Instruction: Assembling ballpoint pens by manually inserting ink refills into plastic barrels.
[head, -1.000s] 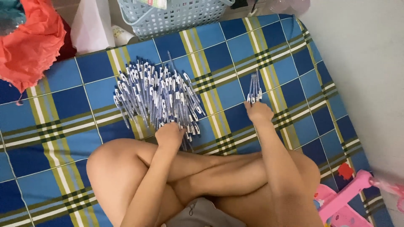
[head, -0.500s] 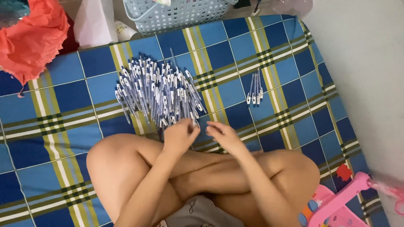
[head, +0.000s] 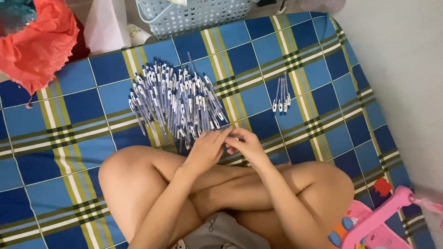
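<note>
- The person sits cross-legged on a blue checked mat (head: 69,92) and both hands meet just in front of the knees, near the middle of the view.
- The left hand (head: 207,150) has its fingers curled and pointing toward the right hand (head: 247,145); the fingertips of the two hands touch or almost touch. Something thin seems to be pinched between them, but I cannot tell for sure what it is, because the fingers hide it.
- The big pile of pens (head: 175,103) lies at about 11 o'clock from the hands, its near edge just beside the left fingers. The pens are white and blue, and they lie loosely across one another.
- A small bundle of pens (head: 281,97) lies apart at about 1 o'clock, with all its pens side by side.
- I judge that one pen is light, stiff and smooth, so it can roll or slip; a pinch at the middle of the barrel looks the safest hold.
- A pale plastic basket (head: 198,16) stands at 12 o'clock, a red cloth (head: 37,41) at 10 o'clock, and a pink toy (head: 374,223) at 4 o'clock.
</note>
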